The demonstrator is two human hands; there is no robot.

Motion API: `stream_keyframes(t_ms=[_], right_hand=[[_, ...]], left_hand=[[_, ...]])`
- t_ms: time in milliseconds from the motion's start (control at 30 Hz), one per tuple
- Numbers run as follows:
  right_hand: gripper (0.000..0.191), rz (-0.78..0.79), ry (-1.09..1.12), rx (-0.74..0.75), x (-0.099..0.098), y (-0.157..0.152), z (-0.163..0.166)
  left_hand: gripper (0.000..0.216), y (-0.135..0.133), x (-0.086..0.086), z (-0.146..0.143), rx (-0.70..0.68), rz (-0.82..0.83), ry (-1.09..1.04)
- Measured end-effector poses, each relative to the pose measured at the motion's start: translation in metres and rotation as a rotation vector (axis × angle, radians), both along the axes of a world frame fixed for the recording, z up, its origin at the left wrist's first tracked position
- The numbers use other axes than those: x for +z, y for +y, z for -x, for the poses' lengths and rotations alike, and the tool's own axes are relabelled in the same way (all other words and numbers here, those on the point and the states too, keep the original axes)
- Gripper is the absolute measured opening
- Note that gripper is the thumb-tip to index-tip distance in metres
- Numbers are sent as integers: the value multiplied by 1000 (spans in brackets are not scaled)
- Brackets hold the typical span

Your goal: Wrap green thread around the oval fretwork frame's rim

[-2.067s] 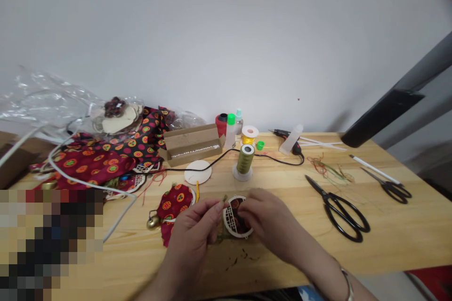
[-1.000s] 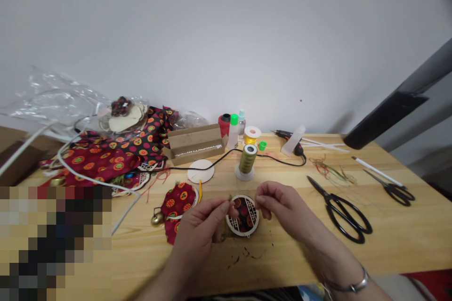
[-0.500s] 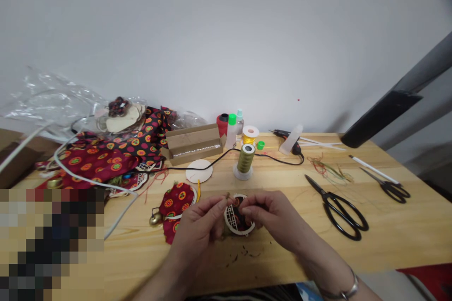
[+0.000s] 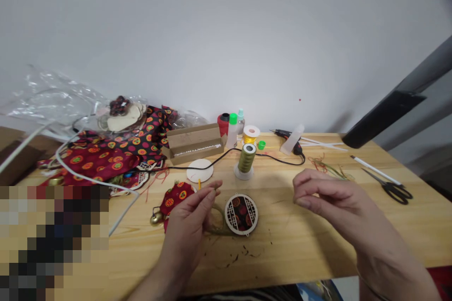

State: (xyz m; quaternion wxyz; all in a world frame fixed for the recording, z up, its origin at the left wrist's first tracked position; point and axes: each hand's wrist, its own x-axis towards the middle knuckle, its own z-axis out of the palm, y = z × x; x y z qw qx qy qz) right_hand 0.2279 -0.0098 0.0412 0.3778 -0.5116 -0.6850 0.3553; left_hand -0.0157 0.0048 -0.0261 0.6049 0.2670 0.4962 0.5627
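Observation:
A round wooden lattice ornament (image 4: 242, 213) backed with red patterned fabric lies flat on the wooden table (image 4: 303, 249). My left hand (image 4: 189, 221) hovers just left of it, thumb and forefinger pinched on an olive thread (image 4: 216, 224) that loops down to the ornament's left edge. My right hand (image 4: 328, 202) is raised well to the right of the ornament. Its fingertips are pinched together, and what they hold is too thin to make out.
An olive thread spool (image 4: 246, 159) stands behind the ornament. A red fabric disc (image 4: 175, 197) and a small bell (image 4: 154, 219) lie to the left. Small black scissors (image 4: 391, 186) are at the right. A cardboard box (image 4: 193, 143), bottles (image 4: 232, 130), a glue gun (image 4: 290, 139) and patterned fabric (image 4: 102, 157) line the back.
My right hand left the ornament and pulled away to the right, now covering the large scissors. My left hand drew slightly left. The ornament now lies uncovered on the table.

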Motion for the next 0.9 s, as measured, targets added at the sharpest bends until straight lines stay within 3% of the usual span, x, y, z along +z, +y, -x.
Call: stream_keyframes(t_ms=[133, 267, 500, 900], right_hand=[[15, -9, -39, -8, -7, 10, 14], [15, 23, -50, 42, -14, 16, 33], [12, 46, -38, 60, -19, 23, 51], [25, 186, 151, 111, -22, 27, 51]], left_hand=[[16, -3, 9, -3, -77, -37, 3], [12, -7, 16, -9, -250, -61, 41], [15, -7, 9, -13, -421, -93, 60], [21, -4, 7, -16, -289, -7, -16]])
